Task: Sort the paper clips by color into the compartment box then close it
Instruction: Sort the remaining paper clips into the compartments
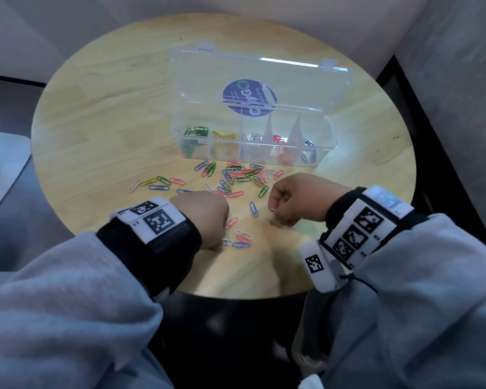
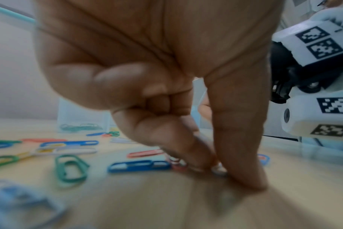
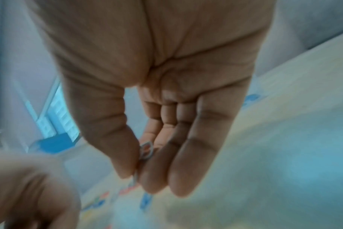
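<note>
A clear compartment box (image 1: 326,141) stands open at the middle of the round table (image 1: 101,130), its lid (image 1: 208,77) tilted back. Its compartments hold green, yellow, white, red and blue clips, left to right. Loose mixed clips (image 1: 236,176) lie scattered in front of it. My left hand (image 1: 218,245) reaches down to the table, thumb and forefinger (image 2: 245,155) pinching a whitish clip (image 2: 218,168) beside a small cluster (image 1: 243,240). My right hand (image 1: 272,217) hovers above the table, pinching a white clip (image 3: 146,149) between thumb and fingers.
A single blue clip (image 1: 253,209) lies between my hands, and a blue clip (image 2: 139,165) and a green one (image 2: 70,169) lie left of the left fingers. The table's near edge is just under my wrists. A grey seat (image 1: 3,161) stands off to the left.
</note>
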The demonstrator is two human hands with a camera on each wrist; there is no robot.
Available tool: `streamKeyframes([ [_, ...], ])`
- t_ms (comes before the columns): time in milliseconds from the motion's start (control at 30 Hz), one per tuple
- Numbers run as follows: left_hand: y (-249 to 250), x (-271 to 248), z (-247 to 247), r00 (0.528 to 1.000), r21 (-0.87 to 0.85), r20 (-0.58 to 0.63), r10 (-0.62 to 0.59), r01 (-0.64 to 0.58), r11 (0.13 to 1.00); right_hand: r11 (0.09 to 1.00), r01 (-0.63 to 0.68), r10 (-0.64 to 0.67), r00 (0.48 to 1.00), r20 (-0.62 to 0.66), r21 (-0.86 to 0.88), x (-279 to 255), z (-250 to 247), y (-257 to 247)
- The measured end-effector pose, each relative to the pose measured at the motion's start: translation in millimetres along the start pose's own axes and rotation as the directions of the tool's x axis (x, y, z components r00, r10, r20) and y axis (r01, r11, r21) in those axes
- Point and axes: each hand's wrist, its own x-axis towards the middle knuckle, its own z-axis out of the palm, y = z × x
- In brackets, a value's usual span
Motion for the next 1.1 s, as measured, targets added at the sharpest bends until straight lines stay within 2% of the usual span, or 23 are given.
streamKeyframes([
  [67,0.1,-0.6,-1.2,1.0,-0.009,0.023,0.02,-0.02,1.0,0.969,-0.005,0.002,1.0,0.013,0.249,-0.2,-5.6,4.2],
  [167,-0.4,-1.1,-3.5,0.998,-0.011,0.039,0.044,-0.044,0.999,0.895,-0.01,-0.003,1.0,0.028,0.446,-5.8,-10.8,9.0],
  [367,-1.8,-1.6,-15.2,0.989,-0.148,0.004,0.149,-0.147,0.978,0.776,-0.103,0.056,0.994,0.095,0.622,-11.9,-9.1,15.0],
  [433,-5.0,1.1,-19.3,0.979,-0.265,0.0,0.202,-0.195,0.944,0.752,-0.125,0.092,0.992,0.085,0.647,-8.2,-9.1,15.9],
  [533,-9.4,7.0,-23.1,0.962,-0.561,0.022,0.272,-0.213,0.8,0.71,-0.138,0.106,0.99,0.088,0.69,-3.8,-10.7,16.7],
  [633,-6.2,7.4,-26.2,0.942,-0.741,0.122,0.312,-0.122,0.66,0.682,-0.126,0.102,0.992,0.077,0.72,-1.8,-14.3,16.5],
  [733,-5.1,9.0,-29.5,0.936,-0.917,0.17,0.308,0.036,0.397,0.691,-0.12,0.107,0.992,0.063,0.713,-1.7,-16.0,16.2],
  [800,-5.0,9.8,-32.9,0.942,-0.969,0.165,0.291,0.1,0.228,0.706,-0.125,0.122,0.991,0.055,0.697,-1.7,-16.2,16.3],
  [833,-3.8,10.7,-34.1,0.95,-0.975,0.166,0.265,0.118,0.188,0.714,-0.128,0.129,0.99,0.05,0.688,-1.6,-16.5,16.2],
  [867,-1.4,11.5,-34.7,0.962,-0.972,0.159,0.222,0.113,0.206,0.725,-0.129,0.132,0.99,0.047,0.676,-1.2,-16.7,16.1],
  [900,1.2,12.6,-32.6,0.977,-0.948,0.128,0.171,0.07,0.31,0.74,-0.131,0.136,0.99,0.044,0.66,-0.6,-16.7,15.9],
  [933,4.4,13.4,-29.3,0.988,-0.871,0.083,0.13,0.009,0.491,0.756,-0.131,0.145,0.989,0.032,0.641,0.5,-17.5,16.7],
  [967,7.7,13.0,-25.4,0.992,-0.732,0.028,0.122,-0.063,0.678,0.776,-0.13,0.155,0.988,0.012,0.617,1.3,-18.4,17.6],
  [1000,11.1,11.3,-21.8,0.99,-0.555,-0.025,0.138,-0.129,0.822,0.802,-0.122,0.161,0.987,-0.015,0.585,3.4,-19.4,18.8],
  [1033,14.0,9.2,-18.1,0.988,-0.393,-0.051,0.149,-0.157,0.906,0.838,-0.11,0.161,0.986,-0.049,0.535,4.8,-20.3,19.7],
  [1100,18.4,5.4,-11.7,0.989,-0.206,-0.071,0.128,-0.14,0.969,0.934,-0.094,0.148,0.98,-0.132,0.345,5.9,-22.0,20.3],
])
